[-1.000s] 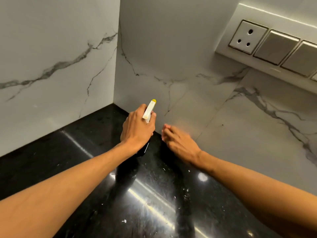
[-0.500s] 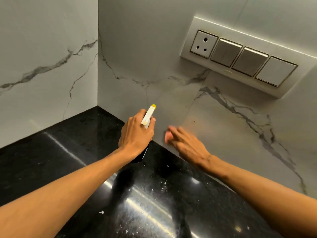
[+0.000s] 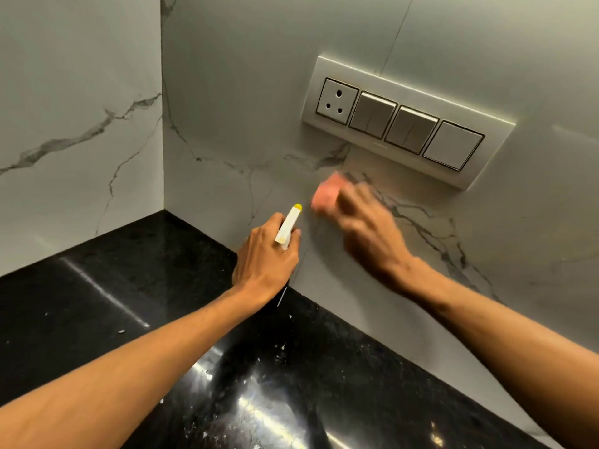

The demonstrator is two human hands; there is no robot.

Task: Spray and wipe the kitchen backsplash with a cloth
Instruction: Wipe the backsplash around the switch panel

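My left hand (image 3: 264, 257) grips a spray bottle (image 3: 288, 226) with a white head and a yellow nozzle tip that points up at the white marble backsplash (image 3: 246, 108). The hand hides the bottle's dark body. My right hand (image 3: 369, 231), blurred by motion, presses a small pink cloth (image 3: 325, 197) flat against the backsplash with outstretched fingers. It is just right of the nozzle and below the switch panel.
A white panel (image 3: 405, 124) with one socket and three switches is mounted on the wall above my right hand. The glossy black countertop (image 3: 97, 286) carries scattered white specks and meets a second marble wall (image 3: 64, 124) at the left corner.
My right hand has moved up and to the right along the backsplash with the cloth, from near the counter edge to just under the switch panel. My left hand keeps hold of the bottle.
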